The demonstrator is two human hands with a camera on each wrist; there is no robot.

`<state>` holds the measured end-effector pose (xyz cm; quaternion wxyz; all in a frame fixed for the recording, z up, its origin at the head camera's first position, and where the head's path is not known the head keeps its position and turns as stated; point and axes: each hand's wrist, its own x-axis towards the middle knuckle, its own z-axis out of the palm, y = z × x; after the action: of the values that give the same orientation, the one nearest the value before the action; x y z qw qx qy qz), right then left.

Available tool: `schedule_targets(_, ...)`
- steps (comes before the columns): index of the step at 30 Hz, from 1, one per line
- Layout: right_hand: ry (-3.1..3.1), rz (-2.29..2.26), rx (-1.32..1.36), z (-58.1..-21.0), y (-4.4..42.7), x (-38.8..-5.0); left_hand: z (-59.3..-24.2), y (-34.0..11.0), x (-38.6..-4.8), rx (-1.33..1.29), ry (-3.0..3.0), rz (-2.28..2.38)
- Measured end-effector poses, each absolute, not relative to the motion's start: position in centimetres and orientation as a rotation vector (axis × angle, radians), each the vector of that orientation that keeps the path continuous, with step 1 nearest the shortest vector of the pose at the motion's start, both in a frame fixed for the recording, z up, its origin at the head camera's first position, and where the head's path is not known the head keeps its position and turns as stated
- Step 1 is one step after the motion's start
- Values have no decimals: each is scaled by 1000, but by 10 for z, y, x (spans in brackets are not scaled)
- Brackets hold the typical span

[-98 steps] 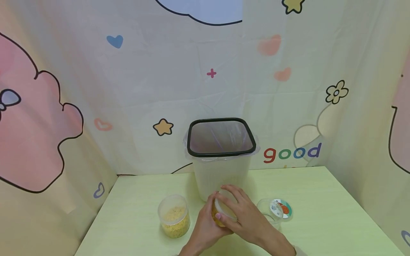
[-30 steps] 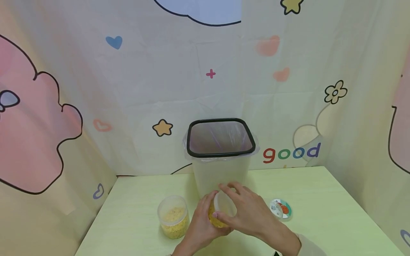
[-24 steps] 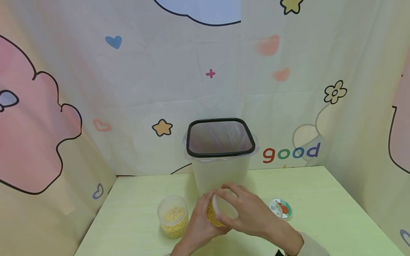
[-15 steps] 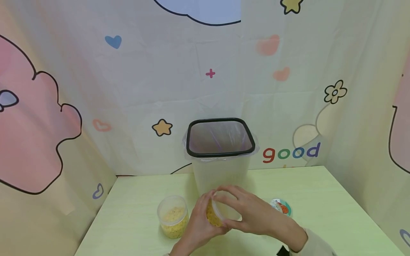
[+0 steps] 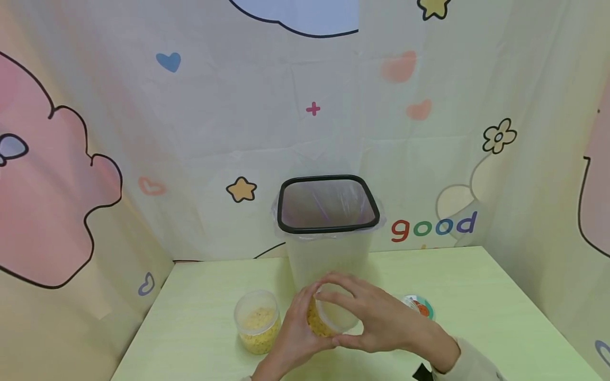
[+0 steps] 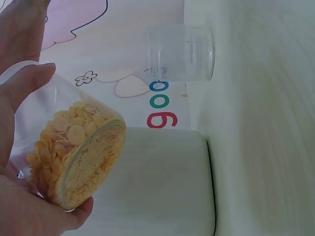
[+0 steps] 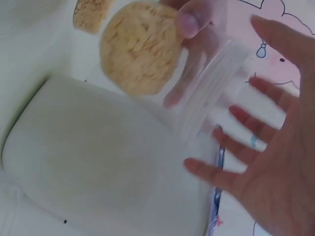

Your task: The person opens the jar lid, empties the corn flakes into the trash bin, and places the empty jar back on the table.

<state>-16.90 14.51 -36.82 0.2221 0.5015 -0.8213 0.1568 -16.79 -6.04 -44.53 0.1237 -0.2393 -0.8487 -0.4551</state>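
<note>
My left hand [image 5: 301, 330] grips a clear plastic jar [image 6: 74, 142] of yellow flakes, tilted on its side in front of the bin. In the left wrist view the thumb and fingers curl round its wall. My right hand [image 5: 381, 317] arches round the whitish lid end of the jar [image 5: 337, 315]. In the right wrist view that hand's fingers [image 7: 256, 130] are spread and stand apart from the ridged lid [image 7: 214, 88]. A second open jar [image 5: 257, 324], part filled with yellow bits, stands to the left.
A pale bin [image 5: 329, 259] with a black rim and clear liner stands behind the hands. To the right lies a round disc [image 5: 424, 307] with a teal edge and orange print, partly hidden. The left wrist view shows a clear jar [image 6: 179, 53] standing on the table [image 5: 500, 317].
My right fingers have spread wider round the lid, and the thumb has moved down and right. The right forearm has shifted right. The left hand and its jar have moved slightly left.
</note>
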Motion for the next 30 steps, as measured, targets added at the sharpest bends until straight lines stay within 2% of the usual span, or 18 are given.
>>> schedule_targets(7,-2572,396,751,-364,128,-151,-446,-57,-169,-685,-2449,-1223)
schedule_targets(12,-2704,389,581,-365,120,-150,-448,-54,-170,-691,-2414,-1076)
schedule_targets(20,-2694,405,647,-369,121,-154,-449,-52,-169,-683,-2380,-1014)
schedule_targets(30,-2569,406,1088,-367,136,-159,-450,-55,-170,-700,-2345,-1041)
